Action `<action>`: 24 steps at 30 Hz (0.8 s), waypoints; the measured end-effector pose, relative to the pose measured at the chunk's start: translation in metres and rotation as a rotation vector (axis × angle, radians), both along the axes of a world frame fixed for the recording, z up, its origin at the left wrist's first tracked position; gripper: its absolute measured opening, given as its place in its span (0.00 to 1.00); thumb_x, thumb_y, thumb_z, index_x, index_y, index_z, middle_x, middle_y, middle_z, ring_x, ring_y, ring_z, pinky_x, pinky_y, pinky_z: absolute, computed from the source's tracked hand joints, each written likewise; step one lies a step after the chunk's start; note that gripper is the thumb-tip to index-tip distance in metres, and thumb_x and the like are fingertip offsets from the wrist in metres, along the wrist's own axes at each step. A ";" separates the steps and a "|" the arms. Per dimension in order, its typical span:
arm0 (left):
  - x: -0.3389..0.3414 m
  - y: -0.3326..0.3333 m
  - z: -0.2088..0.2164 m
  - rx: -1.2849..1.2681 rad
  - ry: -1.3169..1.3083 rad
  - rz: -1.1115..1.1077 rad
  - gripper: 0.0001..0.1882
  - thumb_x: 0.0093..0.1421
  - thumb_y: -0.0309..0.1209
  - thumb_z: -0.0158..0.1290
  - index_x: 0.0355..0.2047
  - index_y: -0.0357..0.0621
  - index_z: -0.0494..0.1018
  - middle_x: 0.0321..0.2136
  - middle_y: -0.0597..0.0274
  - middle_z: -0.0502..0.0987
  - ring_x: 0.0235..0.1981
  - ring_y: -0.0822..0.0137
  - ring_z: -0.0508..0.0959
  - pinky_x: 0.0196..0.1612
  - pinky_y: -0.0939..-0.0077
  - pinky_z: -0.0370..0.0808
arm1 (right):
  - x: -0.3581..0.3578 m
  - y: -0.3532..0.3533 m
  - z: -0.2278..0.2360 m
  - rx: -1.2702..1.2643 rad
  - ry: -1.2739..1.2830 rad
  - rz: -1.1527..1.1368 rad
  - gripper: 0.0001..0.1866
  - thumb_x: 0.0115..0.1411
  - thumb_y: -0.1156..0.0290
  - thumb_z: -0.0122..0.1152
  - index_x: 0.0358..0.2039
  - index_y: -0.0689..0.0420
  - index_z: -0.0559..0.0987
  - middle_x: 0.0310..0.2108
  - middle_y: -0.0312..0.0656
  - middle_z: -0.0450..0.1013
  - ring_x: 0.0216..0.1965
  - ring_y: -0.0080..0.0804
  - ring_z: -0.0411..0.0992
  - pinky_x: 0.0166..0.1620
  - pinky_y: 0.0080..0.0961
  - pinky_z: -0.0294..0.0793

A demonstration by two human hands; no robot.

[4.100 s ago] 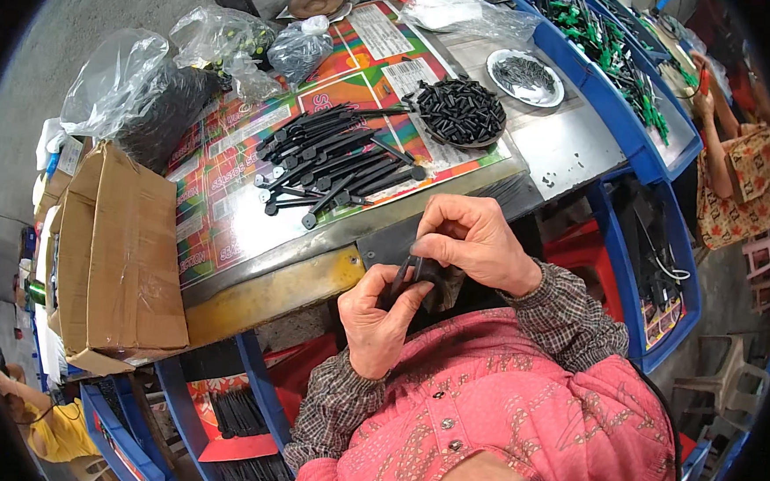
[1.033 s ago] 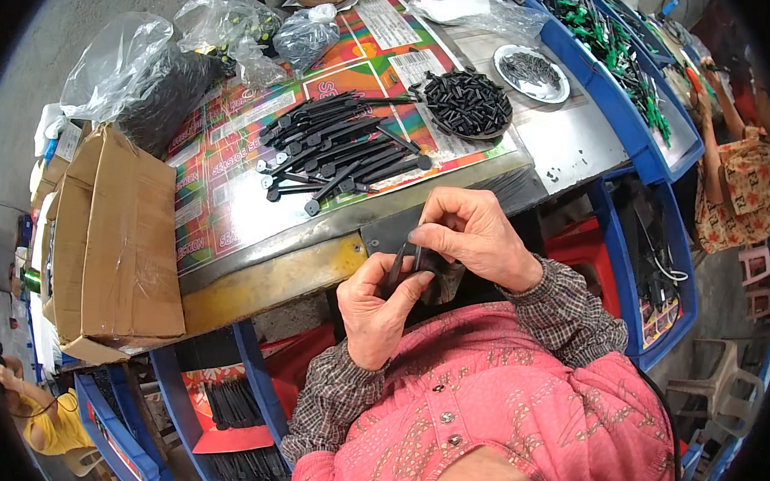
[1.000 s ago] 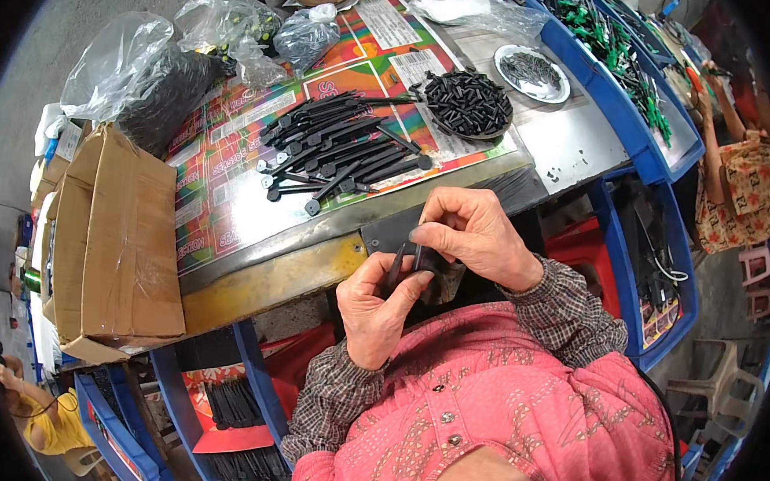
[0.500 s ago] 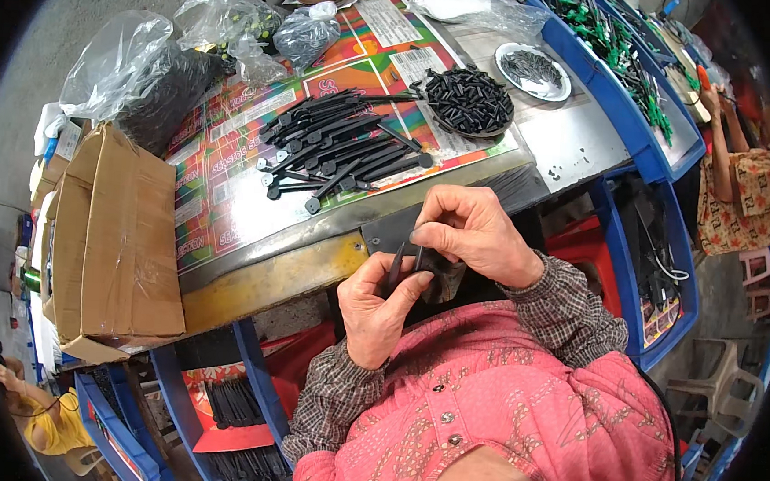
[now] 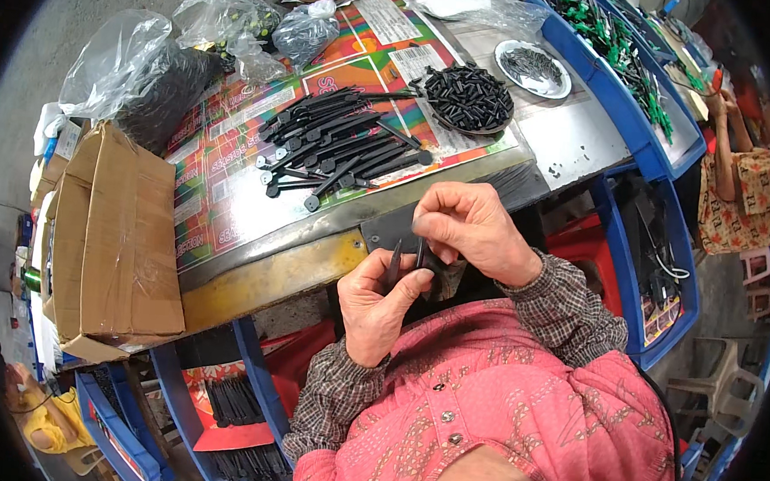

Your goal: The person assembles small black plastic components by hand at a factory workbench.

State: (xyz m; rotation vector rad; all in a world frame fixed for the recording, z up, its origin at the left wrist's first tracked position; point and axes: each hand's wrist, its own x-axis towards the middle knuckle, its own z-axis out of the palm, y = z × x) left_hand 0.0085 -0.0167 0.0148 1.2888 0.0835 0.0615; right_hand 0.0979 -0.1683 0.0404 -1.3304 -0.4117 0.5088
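Note:
Beyond the table's front edge, on my side, my left hand (image 5: 376,303) is closed around slim black plastic pieces (image 5: 395,260); one pointed end sticks up past the fingers. A second dark piece (image 5: 420,253) stands up at the thumb tip. My right hand (image 5: 474,230) is just above and to the right, thumb and forefinger pinched close to that upright piece; what lies between them is too small to make out. On the table ahead lies a pile of long black plastic strips (image 5: 342,145) with square heads. A round dish (image 5: 468,100) heaped with short black pieces sits right of it.
A white plate (image 5: 533,71) of thin metal pins stands at the back right, beside a blue tray (image 5: 606,78) of green and black parts. An open cardboard box (image 5: 130,234) is at the left. Plastic bags (image 5: 131,75) line the far left. Blue trays (image 5: 244,382) sit below the table.
My right hand's fingertips have shifted slightly and its fingers have curled a little. The left hand keeps its hold almost in place. At the lower left, a person in yellow has moved.

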 end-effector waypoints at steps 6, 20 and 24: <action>-0.001 0.005 -0.004 -0.085 0.068 -0.042 0.08 0.56 0.26 0.61 0.34 0.38 0.74 0.23 0.65 0.78 0.21 0.79 0.74 0.20 0.89 0.63 | 0.001 -0.006 0.002 0.019 0.012 -0.006 0.09 0.64 0.70 0.56 0.35 0.64 0.78 0.20 0.30 0.70 0.19 0.13 0.66 0.22 0.11 0.65; 0.000 0.004 -0.004 -0.352 0.197 -0.152 0.10 0.60 0.29 0.58 0.39 0.37 0.73 0.23 0.61 0.76 0.17 0.80 0.69 0.16 0.90 0.60 | -0.001 -0.008 0.004 -0.021 0.024 0.000 0.09 0.64 0.71 0.56 0.35 0.64 0.78 0.22 0.32 0.71 0.19 0.13 0.66 0.22 0.11 0.66; 0.001 0.004 -0.004 -0.368 0.168 -0.200 0.10 0.60 0.30 0.57 0.39 0.38 0.73 0.23 0.61 0.76 0.13 0.82 0.64 0.13 0.89 0.56 | -0.001 -0.007 0.002 -0.007 0.047 0.013 0.08 0.63 0.71 0.58 0.35 0.64 0.78 0.23 0.32 0.71 0.19 0.13 0.66 0.22 0.11 0.65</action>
